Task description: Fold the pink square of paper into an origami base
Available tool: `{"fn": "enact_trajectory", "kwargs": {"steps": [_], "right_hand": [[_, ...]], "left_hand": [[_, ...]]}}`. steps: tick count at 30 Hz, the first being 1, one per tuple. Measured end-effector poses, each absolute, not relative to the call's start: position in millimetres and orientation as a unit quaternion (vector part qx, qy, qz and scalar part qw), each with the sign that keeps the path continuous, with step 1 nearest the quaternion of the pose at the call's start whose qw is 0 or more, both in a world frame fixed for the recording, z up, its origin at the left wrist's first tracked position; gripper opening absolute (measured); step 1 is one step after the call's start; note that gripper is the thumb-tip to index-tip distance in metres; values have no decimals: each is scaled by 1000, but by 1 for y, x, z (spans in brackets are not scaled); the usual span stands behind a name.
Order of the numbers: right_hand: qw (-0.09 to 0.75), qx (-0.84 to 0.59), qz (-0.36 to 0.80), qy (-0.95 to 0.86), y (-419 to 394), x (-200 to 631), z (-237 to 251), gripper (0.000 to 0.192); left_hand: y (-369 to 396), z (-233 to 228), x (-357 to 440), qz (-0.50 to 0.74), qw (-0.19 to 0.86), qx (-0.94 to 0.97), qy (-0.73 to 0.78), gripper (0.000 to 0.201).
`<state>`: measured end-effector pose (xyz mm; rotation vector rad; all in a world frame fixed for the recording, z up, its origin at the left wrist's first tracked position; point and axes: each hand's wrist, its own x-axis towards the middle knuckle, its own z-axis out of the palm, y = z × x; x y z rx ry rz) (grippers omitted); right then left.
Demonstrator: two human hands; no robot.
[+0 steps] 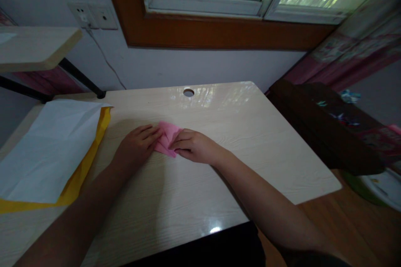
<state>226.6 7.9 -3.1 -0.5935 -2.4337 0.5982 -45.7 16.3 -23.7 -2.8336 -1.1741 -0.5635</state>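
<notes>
Nearly flat, the left hand [138, 144] rests on a small, creased, pink paper-like sheet [166, 137] between both hands, while the right hand [194, 146] curls over its opposite edge, grip unclear; folding seems underway, the next move calling for steady pressure.

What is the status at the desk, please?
Left hand on left side of pink sheet, right hand on right side. Pink sheet on desk. White sheet and yellow sheet farther left, apart from it.

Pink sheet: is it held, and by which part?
The pink sheet: left hand on its left edge, right hand at its right edge. Whether either grips it or only presses it to the table can't be told.
</notes>
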Motion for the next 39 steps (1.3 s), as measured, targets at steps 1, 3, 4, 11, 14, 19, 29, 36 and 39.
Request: {"fn": "enact_trajectory", "kwargs": {"steps": [1,3,4,11,14,19,29,36,39], "right_hand": [[278,-213,222,-910,8,226,-3,19],[274,-201,218,-915,9,226,-4,18],[270,-199,214,-917,9,226,-5,18],[266,-191,199,-924,10,228,-7,17],[268,-190,203,-923,10,228,-5,17],[270,-203,234,-912,9,228,-3,16],[270,-185,250,-911,10,228,-13,14],[277,-186,263,-905,11,228,-14,11],[279,-189,259,-905,10,227,-13,11]], "left_hand": [[16,-24,-45,-182,14,-908,-376,40],[16,-24,-44,-189,16,-906,-378,40],[15,-24,-44,-195,15,-903,-382,40],[10,-14,-38,-233,-17,-901,-366,30],[5,-9,-35,-240,-43,-915,-321,21],[1,-12,-33,-237,-78,-924,-290,18],[2,-12,-32,-220,-76,-933,-274,16],[-4,-8,-27,-218,-75,-928,-293,14],[-6,-8,-25,-216,-82,-926,-300,13]]}}
